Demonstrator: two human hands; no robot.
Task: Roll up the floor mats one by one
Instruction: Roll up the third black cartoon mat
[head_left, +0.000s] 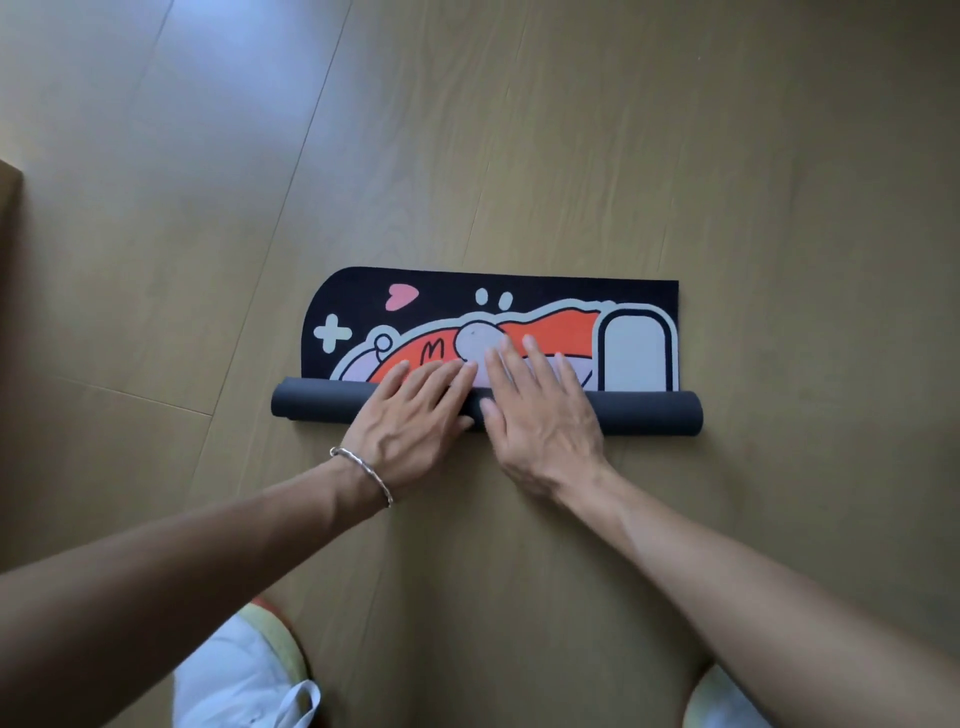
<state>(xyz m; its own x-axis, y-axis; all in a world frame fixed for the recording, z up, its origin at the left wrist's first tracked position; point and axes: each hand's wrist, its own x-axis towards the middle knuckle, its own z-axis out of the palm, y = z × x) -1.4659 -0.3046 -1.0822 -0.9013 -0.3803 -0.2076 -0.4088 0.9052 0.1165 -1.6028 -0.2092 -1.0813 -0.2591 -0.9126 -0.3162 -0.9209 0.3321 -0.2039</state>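
Looking down on a pale wood-look floor, its planks running diagonally and a soft patch of light glaring at the upper left. At the far left edge, a brown flat-sided object just pokes into view; what it is cannot be told.

The floor mat lies mid-floor, straight ahead of the person and partly wound up. Its rolled part, dark grey on the outside, has its long axis running left to right across the view, dipping a touch at the right end. The flat remainder stretches away from the person, rounded at its far-left corner and square at its far-right.

Print on black: a white plus, a pink heart, then an orange cartoon shape bearing a black mark that reads like an "M". No other writing is legible.

The left hand, with a silver bracelet on its wrist, lies flat across the roll, fingers straight and close together, tips on the print. Just beside it, the right hand presses flat too, fingers slightly spread.
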